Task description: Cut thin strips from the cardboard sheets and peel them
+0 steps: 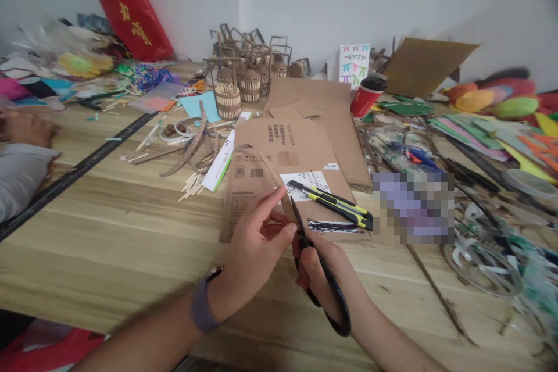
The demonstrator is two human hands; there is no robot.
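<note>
My right hand [320, 270] is closed around the black handles of a pair of scissors [329, 288], whose blades point up and away from me. Pinched in my left hand [259, 238] is a thin brown cardboard strip [274, 177], curling away toward the far left. The scissors' blades lie right against the strip near my left fingertips; I cannot tell whether they cut into it. Beneath both hands a flattened cardboard box [253, 171] with printing and a label covers part of the table. A yellow and black utility knife [333, 203] rests on that cardboard, just beyond my right hand.
Small woven baskets [229, 102] with handles crowd the back by the wall. A red lidded cup [368, 96] stands right of them. Wooden sticks [194, 183] lie left of the cardboard. Craft scraps pile up at right. Another person's hand [30, 128] rests at the left edge.
</note>
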